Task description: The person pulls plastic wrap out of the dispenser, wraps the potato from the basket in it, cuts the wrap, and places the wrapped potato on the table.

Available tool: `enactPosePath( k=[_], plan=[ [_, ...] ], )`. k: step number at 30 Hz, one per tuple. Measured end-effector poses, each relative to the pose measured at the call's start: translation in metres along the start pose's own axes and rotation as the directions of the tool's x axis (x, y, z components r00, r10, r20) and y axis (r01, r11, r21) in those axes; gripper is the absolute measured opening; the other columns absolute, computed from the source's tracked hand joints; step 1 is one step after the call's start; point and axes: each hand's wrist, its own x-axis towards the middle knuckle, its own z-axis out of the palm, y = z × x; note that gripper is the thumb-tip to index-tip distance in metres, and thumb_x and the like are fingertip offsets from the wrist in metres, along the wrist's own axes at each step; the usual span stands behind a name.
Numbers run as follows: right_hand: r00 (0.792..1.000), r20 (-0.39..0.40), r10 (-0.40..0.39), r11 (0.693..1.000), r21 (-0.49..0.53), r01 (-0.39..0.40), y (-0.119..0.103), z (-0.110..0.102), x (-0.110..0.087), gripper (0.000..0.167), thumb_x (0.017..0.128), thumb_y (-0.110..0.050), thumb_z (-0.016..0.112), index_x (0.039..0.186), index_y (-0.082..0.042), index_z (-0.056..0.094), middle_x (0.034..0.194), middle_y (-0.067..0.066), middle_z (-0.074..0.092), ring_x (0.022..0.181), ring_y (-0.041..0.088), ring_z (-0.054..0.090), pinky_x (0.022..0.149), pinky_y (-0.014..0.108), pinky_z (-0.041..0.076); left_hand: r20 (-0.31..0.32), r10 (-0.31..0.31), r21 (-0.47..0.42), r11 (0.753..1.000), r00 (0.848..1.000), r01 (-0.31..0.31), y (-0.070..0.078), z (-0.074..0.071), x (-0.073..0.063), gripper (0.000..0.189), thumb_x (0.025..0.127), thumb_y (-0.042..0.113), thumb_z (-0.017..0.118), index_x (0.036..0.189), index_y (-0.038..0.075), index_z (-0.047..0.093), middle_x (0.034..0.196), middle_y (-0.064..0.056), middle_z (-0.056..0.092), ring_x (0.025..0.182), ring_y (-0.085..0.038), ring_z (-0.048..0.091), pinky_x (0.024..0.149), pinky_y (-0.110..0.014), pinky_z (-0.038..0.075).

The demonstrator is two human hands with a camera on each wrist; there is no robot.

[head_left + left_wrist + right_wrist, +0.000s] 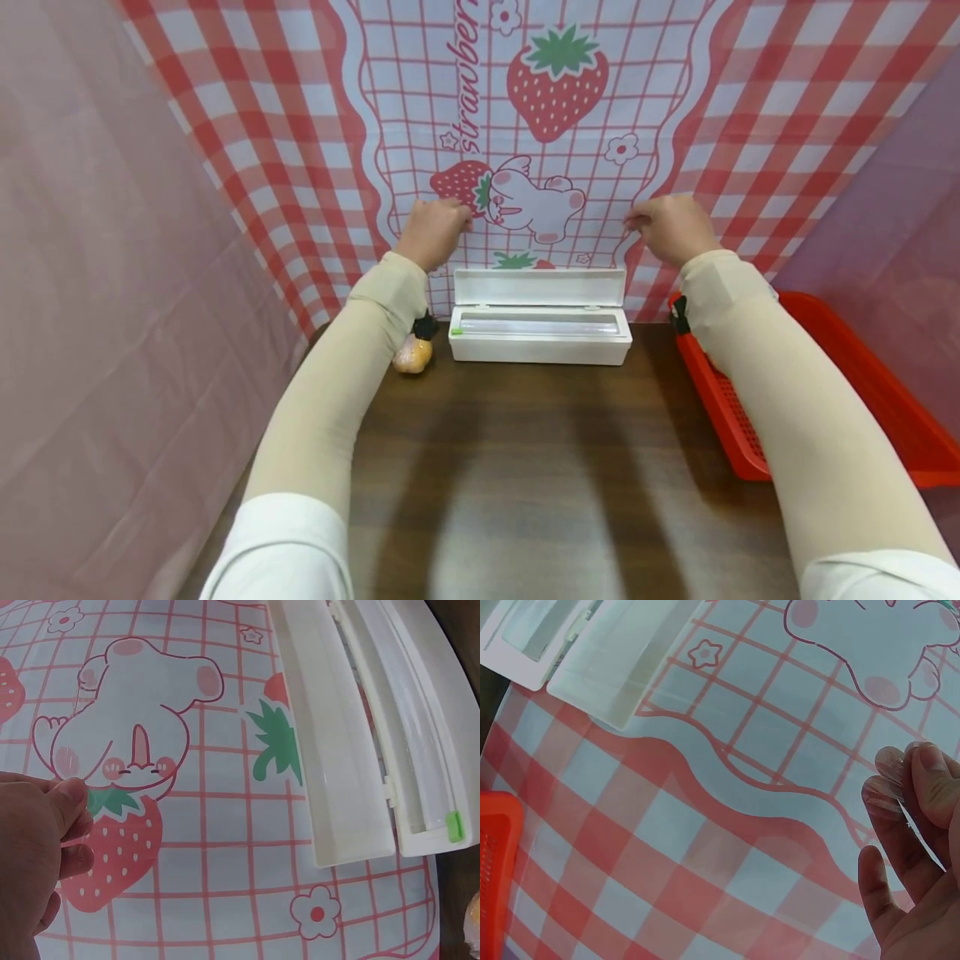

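A white cling film dispenser (540, 350) stands at the back of the table with its lid (540, 288) raised. Inside lies clear film (536, 327), and a green slider (454, 826) sits at the left end. Above and left of the box, my left hand (435, 231) is raised, thumb and forefinger pinched together. On the other side my right hand (675, 227) pinches clear cling film (886, 796), which shines in wrinkles at its fingertips. The sheet between the hands is nearly invisible; the left fingertips appear to hold its other edge.
A red plastic basket (727, 417) stands on the right, partly hidden by my right forearm. Beside my left sleeve lies a shiny yellow-orange item (412, 356). A strawberry-print cloth (555, 167) hangs close behind the box above the brown tabletop (517, 467).
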Motion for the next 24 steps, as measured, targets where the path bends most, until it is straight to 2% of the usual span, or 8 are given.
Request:
enactPosePath(
  k=[9,17,24],
  plan=[
    [1.000,0.009,0.013,1.000,0.007,-0.013,-0.002,-0.012,0.006,0.023,0.099,-0.006,0.061,0.116,0.003,0.073,0.109,0.024,0.071,0.097,0.041,0.064,0.088,0.054,0.053,-0.017,-0.016,0.036,0.999,1.000,0.017,0.001,-0.009,0.005,0.015,0.098,0.016,0.067,0.109,0.011,0.074,0.107,-0.005,0.074,0.094,-0.021,0.068,0.082,-0.038,0.046],
    [0.998,0.025,0.051,0.997,0.050,-0.053,-0.008,-0.022,0.010,0.026,0.100,-0.004,0.058,0.122,0.004,0.070,0.118,0.025,0.068,0.105,0.042,0.061,0.093,0.057,0.051,-0.005,-0.011,0.048,0.999,1.000,0.012,0.002,-0.022,0.010,0.016,0.098,0.011,0.066,0.112,0.010,0.074,0.108,-0.006,0.074,0.093,-0.022,0.067,0.080,-0.038,0.046],
    [0.996,0.045,0.082,0.995,0.055,-0.085,-0.009,-0.029,0.013,0.029,0.101,-0.006,0.057,0.125,0.004,0.068,0.121,0.027,0.066,0.107,0.044,0.058,0.093,0.058,0.051,0.009,-0.011,0.070,0.997,1.000,0.010,0.004,-0.032,0.016,0.017,0.098,0.013,0.066,0.112,0.009,0.073,0.107,-0.006,0.074,0.091,-0.022,0.067,0.079,-0.037,0.045]
  ],
)
